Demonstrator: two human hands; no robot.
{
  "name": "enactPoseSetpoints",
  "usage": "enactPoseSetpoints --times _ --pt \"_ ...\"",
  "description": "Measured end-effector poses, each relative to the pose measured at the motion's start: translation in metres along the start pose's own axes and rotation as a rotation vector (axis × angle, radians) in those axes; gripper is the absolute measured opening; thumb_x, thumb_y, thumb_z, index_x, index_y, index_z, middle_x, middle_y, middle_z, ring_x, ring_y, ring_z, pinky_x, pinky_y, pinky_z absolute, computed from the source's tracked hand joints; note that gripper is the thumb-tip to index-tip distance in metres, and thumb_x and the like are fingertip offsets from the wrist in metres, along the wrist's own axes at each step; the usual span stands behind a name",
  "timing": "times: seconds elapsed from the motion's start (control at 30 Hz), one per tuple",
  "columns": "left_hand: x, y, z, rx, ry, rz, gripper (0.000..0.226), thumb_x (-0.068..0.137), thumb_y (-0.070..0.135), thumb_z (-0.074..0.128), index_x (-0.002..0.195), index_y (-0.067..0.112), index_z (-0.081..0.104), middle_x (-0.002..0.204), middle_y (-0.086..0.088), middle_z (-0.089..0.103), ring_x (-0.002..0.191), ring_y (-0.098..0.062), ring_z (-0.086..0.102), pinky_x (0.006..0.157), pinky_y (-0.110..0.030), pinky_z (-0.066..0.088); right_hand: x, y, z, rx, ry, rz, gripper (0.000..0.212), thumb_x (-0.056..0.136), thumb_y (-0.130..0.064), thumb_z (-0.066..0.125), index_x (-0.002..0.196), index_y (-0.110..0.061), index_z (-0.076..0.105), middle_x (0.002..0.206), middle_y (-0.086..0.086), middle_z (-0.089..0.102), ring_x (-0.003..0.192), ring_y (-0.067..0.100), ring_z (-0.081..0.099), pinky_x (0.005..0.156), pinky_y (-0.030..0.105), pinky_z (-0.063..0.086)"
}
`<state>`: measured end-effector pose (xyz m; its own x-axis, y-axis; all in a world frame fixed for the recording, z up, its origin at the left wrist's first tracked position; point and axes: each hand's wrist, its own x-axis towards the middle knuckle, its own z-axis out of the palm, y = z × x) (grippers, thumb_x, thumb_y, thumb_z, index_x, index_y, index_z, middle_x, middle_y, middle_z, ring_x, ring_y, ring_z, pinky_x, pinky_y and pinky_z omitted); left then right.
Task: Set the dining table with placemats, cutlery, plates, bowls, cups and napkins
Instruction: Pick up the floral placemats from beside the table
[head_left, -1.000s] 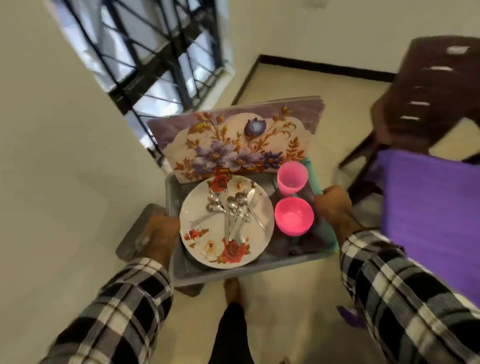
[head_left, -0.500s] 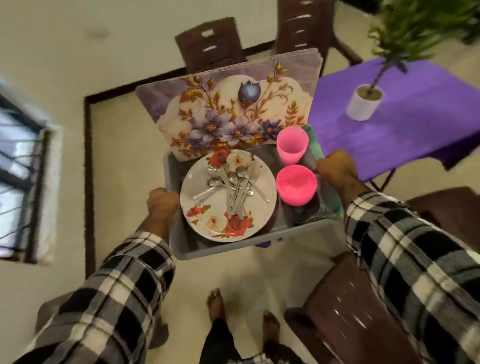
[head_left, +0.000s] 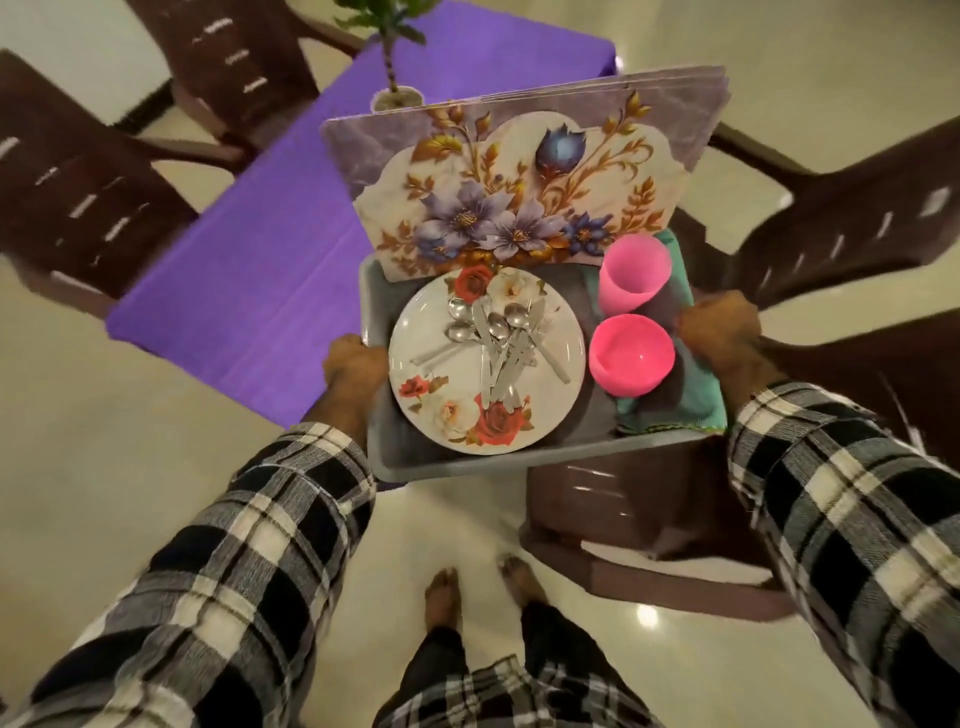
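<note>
I carry a grey tray (head_left: 415, 460) in front of me. My left hand (head_left: 353, 366) grips its left edge and my right hand (head_left: 719, 332) grips its right edge. On the tray lies a floral plate (head_left: 441, 395) with several spoons, forks and knives (head_left: 498, 338) piled on it. A stack of floral placemats (head_left: 519, 182) leans upright at the tray's far side. A pink cup (head_left: 631, 270) and a pink bowl (head_left: 631, 358) sit on a green napkin (head_left: 696, 400) at the right.
The dining table under a purple cloth (head_left: 270, 270) stands ahead on the left, with a potted plant (head_left: 392, 62) on it. Brown plastic chairs surround it: two on the left (head_left: 78, 197), one on the right (head_left: 852, 228), one just below the tray (head_left: 649, 514). My bare feet (head_left: 441, 597) stand on pale floor.
I have turned and walked from the window wall toward the purple table, which now lies ahead on the left, close to the tray. Both hands keep their grip on the tray.
</note>
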<state>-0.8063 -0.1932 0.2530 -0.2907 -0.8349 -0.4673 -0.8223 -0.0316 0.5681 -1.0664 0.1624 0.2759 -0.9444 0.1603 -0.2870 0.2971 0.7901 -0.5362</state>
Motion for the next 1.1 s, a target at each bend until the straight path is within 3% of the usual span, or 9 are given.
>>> enactPoseSetpoints --times 0.1,0.2,0.33,0.4,0.53,0.67,0.8,0.97,1.1 --pt "-0.017 0.026 0.045 0.022 -0.083 0.108 0.028 0.075 0.022 0.066 0.099 0.009 0.069 0.106 -0.015 0.072 0.098 -0.035 0.069 0.079 -0.037 0.052 0.01 0.063 -0.021 -0.045 0.031 0.147 0.042 0.086 -0.037 0.074 0.11 -0.002 0.074 0.115 0.021 0.073 0.113 0.038 0.07 0.087 0.036 0.057" --pt "-0.03 0.035 0.087 0.092 -0.149 0.183 0.003 0.087 0.011 0.065 0.09 0.01 0.064 0.097 -0.012 0.065 0.09 -0.031 0.063 0.078 -0.034 0.049 0.015 0.127 -0.031 -0.093 0.101 0.302 0.034 0.087 -0.023 0.073 0.117 -0.008 0.076 0.12 0.018 0.074 0.112 0.037 0.071 0.092 0.044 0.059" --pt "-0.031 0.032 0.144 0.141 -0.167 0.201 0.008 0.084 0.007 0.061 0.078 0.01 0.059 0.088 -0.008 0.066 0.085 -0.03 0.066 0.073 -0.033 0.054 0.013 0.192 -0.032 -0.087 0.069 0.362 0.024 0.089 -0.019 0.07 0.104 -0.001 0.074 0.105 0.015 0.073 0.099 0.032 0.07 0.079 0.035 0.053" --pt "-0.027 0.022 0.172 0.137 -0.177 0.175 0.01 0.086 0.006 0.06 0.078 0.012 0.061 0.092 -0.01 0.068 0.084 -0.029 0.065 0.076 -0.036 0.058 0.019 0.22 -0.022 -0.079 0.052 0.377 0.025 0.092 -0.018 0.065 0.106 0.0 0.074 0.109 0.018 0.073 0.103 0.036 0.07 0.076 0.032 0.045" --pt "-0.007 -0.001 0.218 0.211 -0.178 0.146 0.006 0.085 0.01 0.061 0.085 0.011 0.066 0.105 -0.015 0.073 0.093 -0.034 0.07 0.088 -0.046 0.064 0.024 0.26 0.006 -0.062 -0.007 0.395 0.026 0.091 -0.024 0.066 0.104 -0.003 0.075 0.11 0.023 0.072 0.107 0.043 0.069 0.08 0.037 0.05" --pt "0.008 -0.02 0.258 0.266 -0.197 0.099 0.024 0.096 0.003 0.059 0.115 0.009 0.073 0.103 -0.01 0.064 0.091 -0.029 0.06 0.083 -0.032 0.051 0.034 0.293 0.045 -0.036 -0.043 0.403 0.035 0.081 -0.037 0.078 0.093 -0.004 0.075 0.095 0.02 0.073 0.092 0.04 0.071 0.073 0.035 0.05" --pt "0.035 -0.049 0.298 0.207 -0.217 0.07 0.024 0.094 0.0 0.058 0.111 0.009 0.073 0.095 -0.012 0.07 0.079 -0.027 0.061 0.075 -0.033 0.054 0.052 0.32 0.089 -0.026 -0.06 0.418 0.03 0.083 -0.037 0.077 0.087 -0.007 0.074 0.092 0.019 0.072 0.09 0.04 0.069 0.075 0.036 0.052" --pt "0.079 -0.086 0.335 0.283 -0.212 0.033 0.016 0.085 0.008 0.06 0.096 0.016 0.069 0.092 -0.01 0.074 0.08 -0.032 0.07 0.074 -0.041 0.064 0.073 0.345 0.135 -0.033 -0.069 0.406 0.032 0.078 -0.036 0.071 0.094 -0.009 0.078 0.093 0.021 0.075 0.09 0.043 0.071 0.079 0.04 0.057" --pt "0.09 -0.097 0.354 0.324 -0.219 0.061 0.016 0.084 0.011 0.07 0.099 0.014 0.067 0.098 -0.01 0.075 0.09 -0.037 0.073 0.073 -0.045 0.065 0.088 0.359 0.156 -0.05 -0.053 0.413 0.027 0.083 -0.028 0.075 0.103 -0.009 0.079 0.1 0.024 0.076 0.097 0.044 0.072 0.084 0.044 0.059"
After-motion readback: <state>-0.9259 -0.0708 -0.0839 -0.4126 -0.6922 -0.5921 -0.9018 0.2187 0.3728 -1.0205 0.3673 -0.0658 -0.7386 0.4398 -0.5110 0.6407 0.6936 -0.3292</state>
